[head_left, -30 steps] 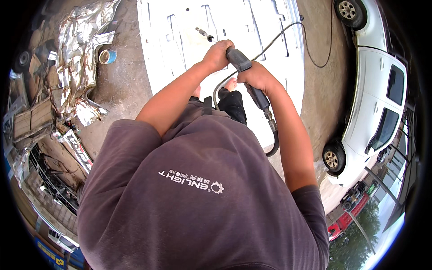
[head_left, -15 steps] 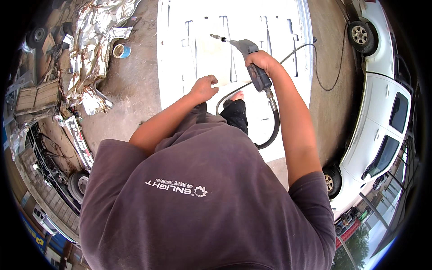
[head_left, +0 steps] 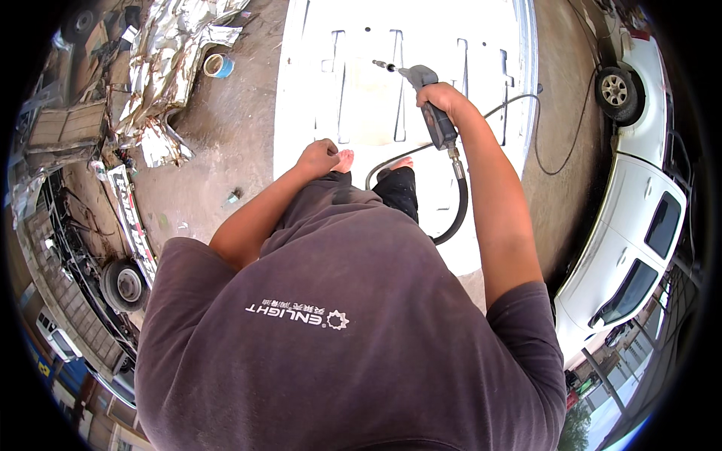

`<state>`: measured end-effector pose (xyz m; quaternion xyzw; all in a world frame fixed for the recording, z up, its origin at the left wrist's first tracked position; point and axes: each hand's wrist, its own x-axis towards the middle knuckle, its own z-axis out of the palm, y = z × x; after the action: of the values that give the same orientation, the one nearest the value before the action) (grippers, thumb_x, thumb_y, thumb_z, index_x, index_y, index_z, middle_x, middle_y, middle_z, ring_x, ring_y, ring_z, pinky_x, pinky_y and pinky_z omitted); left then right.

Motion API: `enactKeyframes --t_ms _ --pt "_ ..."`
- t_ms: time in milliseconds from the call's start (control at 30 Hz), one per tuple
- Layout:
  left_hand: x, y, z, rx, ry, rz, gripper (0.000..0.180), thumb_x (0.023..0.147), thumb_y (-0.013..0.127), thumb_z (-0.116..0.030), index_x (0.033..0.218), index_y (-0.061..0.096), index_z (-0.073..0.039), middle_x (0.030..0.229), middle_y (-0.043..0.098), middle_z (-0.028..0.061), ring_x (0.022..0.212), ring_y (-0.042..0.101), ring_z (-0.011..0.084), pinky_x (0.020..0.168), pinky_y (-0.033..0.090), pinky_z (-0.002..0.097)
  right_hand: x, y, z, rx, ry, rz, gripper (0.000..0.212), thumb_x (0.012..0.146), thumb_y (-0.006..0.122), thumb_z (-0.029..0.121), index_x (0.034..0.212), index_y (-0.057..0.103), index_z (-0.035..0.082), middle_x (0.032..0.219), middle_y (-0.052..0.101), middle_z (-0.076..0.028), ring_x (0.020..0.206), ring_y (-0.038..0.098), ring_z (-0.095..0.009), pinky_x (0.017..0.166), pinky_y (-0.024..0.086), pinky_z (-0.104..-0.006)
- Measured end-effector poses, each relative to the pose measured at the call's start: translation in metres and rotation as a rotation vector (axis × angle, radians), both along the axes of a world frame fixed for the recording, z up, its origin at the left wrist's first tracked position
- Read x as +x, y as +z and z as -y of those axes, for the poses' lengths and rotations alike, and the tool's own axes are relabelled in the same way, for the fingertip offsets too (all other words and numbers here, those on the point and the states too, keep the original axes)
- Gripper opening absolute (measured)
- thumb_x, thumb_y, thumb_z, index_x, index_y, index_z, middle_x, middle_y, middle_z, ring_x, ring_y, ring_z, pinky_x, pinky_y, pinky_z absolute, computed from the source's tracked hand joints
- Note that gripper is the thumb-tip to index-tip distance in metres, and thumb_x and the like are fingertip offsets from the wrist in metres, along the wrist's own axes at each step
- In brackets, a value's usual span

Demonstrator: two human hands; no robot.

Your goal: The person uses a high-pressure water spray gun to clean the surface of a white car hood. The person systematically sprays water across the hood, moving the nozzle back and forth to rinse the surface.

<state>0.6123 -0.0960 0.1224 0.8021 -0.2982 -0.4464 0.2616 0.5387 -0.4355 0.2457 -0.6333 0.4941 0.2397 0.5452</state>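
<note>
Right hand (head_left: 440, 98) wrapped round handle of black pistol-shaped tool (head_left: 440, 129). Tool above white ribbed panel (head_left: 368, 101), slim nose pointing left; contact between tip and panel not clear from this angle. Black hose (head_left: 461, 203) joined at handle base. Left hand (head_left: 317, 156) near bare foot (head_left: 344, 160), fingers curled; cannot tell whether anything pinched inside. Blue bucket (head_left: 219, 66) on ground, left of panel.

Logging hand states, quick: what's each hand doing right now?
Left hand: loosely curled, nothing visible in it; whether fully closed cannot be told.
Right hand: closed around the dark tool.
</note>
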Motion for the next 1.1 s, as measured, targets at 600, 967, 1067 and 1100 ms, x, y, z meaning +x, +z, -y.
enactKeyframes --t_ms 600,967,1067,1100 --pt "0.010 -0.005 -0.006 -0.006 0.022 0.008 0.032 0.084 0.071 -0.021 0.102 0.070 0.004 0.099 0.073 0.0193 0.093 0.071 0.0303 0.086 0.056 0.0377 0.022 -0.004 -0.005 -0.030 0.051 -0.028 0.025 0.075 0.068 0.014 0.090 0.062 -0.006 0.068 0.060 -0.016 0.053 0.059 -0.027 0.050 0.049 -0.0412" --pt "0.009 -0.003 -0.010 -0.002 0.036 0.003 0.033 0.084 0.071 -0.022 0.103 0.070 0.004 0.100 0.073 0.0192 0.095 0.071 0.0298 0.086 0.055 0.0377 0.030 -0.003 -0.006 -0.043 0.047 -0.025 0.025 0.074 0.069 0.013 0.088 0.062 -0.006 0.069 0.059 -0.016 0.052 0.058 -0.027 0.048 0.048 -0.0415" --pt "0.010 -0.004 -0.010 -0.001 0.040 -0.008 0.032 0.084 0.071 -0.023 0.103 0.070 0.004 0.100 0.073 0.0191 0.095 0.071 0.0297 0.086 0.055 0.0377 0.030 -0.005 -0.005 -0.025 0.055 -0.021 0.025 0.075 0.069 0.013 0.089 0.062 -0.007 0.069 0.059 -0.016 0.052 0.058 -0.027 0.048 0.048 -0.0417" --pt "0.011 -0.005 -0.010 -0.003 0.039 -0.014 0.032 0.084 0.071 -0.023 0.103 0.070 0.004 0.100 0.073 0.0190 0.095 0.071 0.0297 0.086 0.055 0.0378 0.030 -0.006 -0.005 -0.016 0.058 -0.017 0.026 0.075 0.069 0.013 0.089 0.062 -0.007 0.069 0.059 -0.017 0.052 0.058 -0.027 0.048 0.048 -0.0418"
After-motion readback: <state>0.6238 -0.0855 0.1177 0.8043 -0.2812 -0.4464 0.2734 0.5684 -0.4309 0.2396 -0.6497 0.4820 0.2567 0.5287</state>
